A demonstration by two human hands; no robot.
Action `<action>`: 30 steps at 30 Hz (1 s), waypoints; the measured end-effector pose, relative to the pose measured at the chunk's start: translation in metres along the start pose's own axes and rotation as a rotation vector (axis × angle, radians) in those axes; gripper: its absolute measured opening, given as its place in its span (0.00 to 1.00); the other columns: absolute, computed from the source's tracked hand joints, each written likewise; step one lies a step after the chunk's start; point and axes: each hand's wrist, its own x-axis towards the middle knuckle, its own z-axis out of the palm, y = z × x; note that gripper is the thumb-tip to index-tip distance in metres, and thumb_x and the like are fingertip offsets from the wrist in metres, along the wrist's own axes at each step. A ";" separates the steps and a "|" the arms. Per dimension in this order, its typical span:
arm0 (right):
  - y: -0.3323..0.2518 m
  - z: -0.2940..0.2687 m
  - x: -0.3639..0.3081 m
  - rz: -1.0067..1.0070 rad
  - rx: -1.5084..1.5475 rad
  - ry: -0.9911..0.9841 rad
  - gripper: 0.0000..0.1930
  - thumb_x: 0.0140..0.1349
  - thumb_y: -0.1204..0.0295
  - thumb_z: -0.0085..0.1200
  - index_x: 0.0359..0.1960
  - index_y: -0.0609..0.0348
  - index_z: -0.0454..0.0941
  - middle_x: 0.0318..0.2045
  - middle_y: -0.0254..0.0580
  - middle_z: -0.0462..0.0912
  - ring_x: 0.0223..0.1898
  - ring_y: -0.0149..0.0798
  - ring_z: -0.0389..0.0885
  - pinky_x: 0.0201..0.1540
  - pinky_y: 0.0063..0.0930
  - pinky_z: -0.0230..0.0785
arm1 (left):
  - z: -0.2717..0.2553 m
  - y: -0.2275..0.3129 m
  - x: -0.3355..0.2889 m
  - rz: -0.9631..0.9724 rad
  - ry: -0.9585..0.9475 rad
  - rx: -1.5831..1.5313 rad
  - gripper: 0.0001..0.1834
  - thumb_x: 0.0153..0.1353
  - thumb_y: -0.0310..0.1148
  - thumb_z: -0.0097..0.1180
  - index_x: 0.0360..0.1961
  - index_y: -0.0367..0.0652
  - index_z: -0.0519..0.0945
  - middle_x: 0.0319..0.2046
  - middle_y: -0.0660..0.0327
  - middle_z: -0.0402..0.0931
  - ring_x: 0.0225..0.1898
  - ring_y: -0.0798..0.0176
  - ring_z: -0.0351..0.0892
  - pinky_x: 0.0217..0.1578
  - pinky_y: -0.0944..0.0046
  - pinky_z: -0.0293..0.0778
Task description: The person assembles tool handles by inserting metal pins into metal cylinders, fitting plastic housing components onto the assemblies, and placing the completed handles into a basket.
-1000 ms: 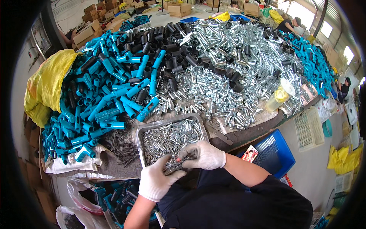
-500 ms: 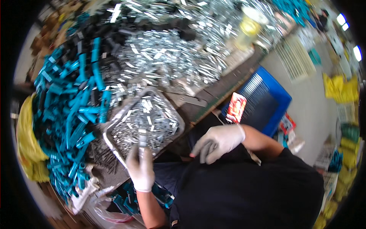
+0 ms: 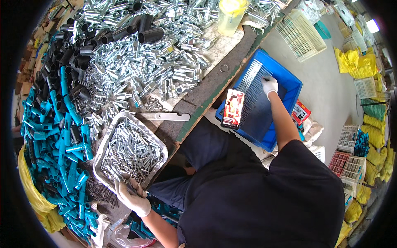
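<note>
R hand (image 3: 269, 84) in blue bin (image 3: 291, 82), over thin metal rods (image 3: 251, 76) lying side by side; fingers part-curled, can't tell if gripping. For clean pick, prob. best pinch rod nr end, lift straight, w/o dragging others; mind phone (image 3: 233, 108) at bin edge. L hand (image 3: 132, 198) at tray (image 3: 164, 152), fingers closed on metal fitting (image 3: 118, 174); hold steady, no squeeze.

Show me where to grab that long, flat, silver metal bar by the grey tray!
Pinch the long, flat, silver metal bar across its middle, by its two long edges, coming straight down from above. It lies flat with its middle uncovered, so that looks easiest. Maybe skip the notched right end, which is an uneven shape to pinch.
</note>
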 end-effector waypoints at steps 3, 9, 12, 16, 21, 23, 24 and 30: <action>-0.026 0.013 0.022 -0.119 -0.220 0.055 0.10 0.58 0.66 0.58 0.40 0.50 0.84 0.42 0.48 0.84 0.45 0.53 0.82 0.50 0.40 0.74 | 0.002 0.000 -0.002 0.025 0.008 0.039 0.19 0.69 0.45 0.38 0.41 0.41 0.74 0.18 0.67 0.65 0.10 0.77 0.52 0.09 0.76 0.45; -0.049 0.017 0.056 -0.160 -0.506 -0.010 0.14 0.59 0.67 0.56 0.46 0.50 0.80 0.44 0.52 0.82 0.45 0.53 0.82 0.49 0.45 0.75 | 0.002 -0.003 0.003 0.021 0.009 0.013 0.20 0.69 0.46 0.37 0.41 0.41 0.73 0.18 0.67 0.63 0.10 0.77 0.51 0.09 0.76 0.45; -0.053 0.017 0.061 -0.158 -0.556 -0.065 0.13 0.59 0.66 0.57 0.45 0.52 0.79 0.42 0.53 0.84 0.45 0.54 0.83 0.48 0.48 0.75 | 0.000 -0.003 0.004 -0.020 0.028 0.004 0.20 0.69 0.46 0.37 0.41 0.41 0.73 0.17 0.67 0.63 0.10 0.76 0.51 0.09 0.76 0.45; -0.049 0.018 0.069 -0.141 -0.545 -0.109 0.12 0.59 0.63 0.59 0.41 0.55 0.79 0.42 0.54 0.84 0.46 0.56 0.82 0.50 0.49 0.74 | 0.000 -0.003 0.004 -0.021 0.023 -0.015 0.19 0.69 0.46 0.37 0.41 0.41 0.73 0.17 0.66 0.63 0.10 0.76 0.51 0.09 0.75 0.45; -0.034 -0.005 0.060 -0.097 -0.422 -0.036 0.12 0.60 0.62 0.59 0.37 0.58 0.82 0.40 0.56 0.84 0.44 0.56 0.83 0.49 0.46 0.74 | 0.003 0.000 0.004 -0.019 0.002 0.025 0.20 0.69 0.47 0.39 0.41 0.41 0.74 0.17 0.66 0.63 0.10 0.76 0.52 0.09 0.76 0.45; -0.040 -0.036 0.041 -0.101 -0.102 0.047 0.13 0.61 0.63 0.60 0.35 0.62 0.83 0.36 0.53 0.85 0.40 0.48 0.84 0.45 0.38 0.74 | 0.001 0.004 0.001 0.000 -0.007 0.056 0.21 0.70 0.49 0.40 0.41 0.41 0.74 0.18 0.65 0.66 0.10 0.76 0.54 0.09 0.76 0.46; -0.049 -0.052 0.029 -0.104 0.112 0.087 0.14 0.61 0.63 0.60 0.34 0.64 0.84 0.33 0.49 0.86 0.37 0.43 0.85 0.43 0.33 0.75 | 0.004 0.010 -0.002 -0.001 0.000 0.049 0.21 0.70 0.49 0.40 0.41 0.41 0.74 0.18 0.65 0.66 0.10 0.76 0.54 0.09 0.76 0.46; -0.215 -0.134 -0.124 0.084 1.137 -0.569 0.13 0.67 0.67 0.51 0.43 0.67 0.76 0.32 0.37 0.79 0.30 0.28 0.77 0.34 0.25 0.72 | 0.015 0.043 -0.020 0.006 -0.304 0.122 0.11 0.65 0.32 0.51 0.42 0.34 0.74 0.21 0.60 0.74 0.10 0.76 0.62 0.11 0.76 0.55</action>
